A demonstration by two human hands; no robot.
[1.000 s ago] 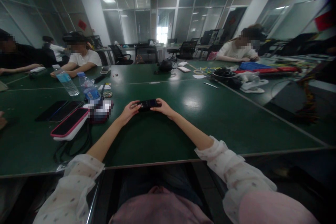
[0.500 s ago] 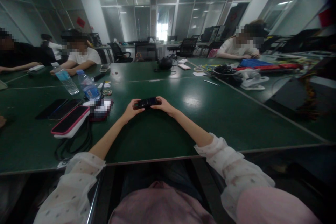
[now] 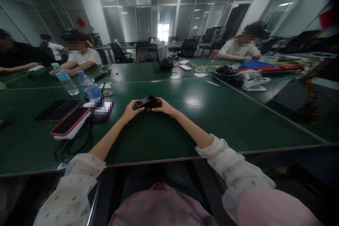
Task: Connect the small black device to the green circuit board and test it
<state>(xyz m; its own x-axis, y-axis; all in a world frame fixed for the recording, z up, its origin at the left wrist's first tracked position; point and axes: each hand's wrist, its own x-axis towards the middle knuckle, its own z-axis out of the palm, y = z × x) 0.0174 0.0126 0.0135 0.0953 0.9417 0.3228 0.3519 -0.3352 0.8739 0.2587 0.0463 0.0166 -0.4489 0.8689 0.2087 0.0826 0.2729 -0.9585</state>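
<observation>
A small black box-shaped device is held just above the green table, tilted so that its right end sits higher. Its exact kind does not show. My left hand grips its left end, thumb along the near side and fingers behind. Around the right end curls my right hand, with the thumb low at the near edge; part of the device is hidden by these fingers.
To the left lie a pink-edged phone, dark phones, a black cable and two water bottles. Farther right are a metal strip, black gear and a white item. Several people sit around.
The black device has turned in my hands: its lit-looking top face is now tipped differently and the right end is raised. Both hands stay in nearly the same place.
</observation>
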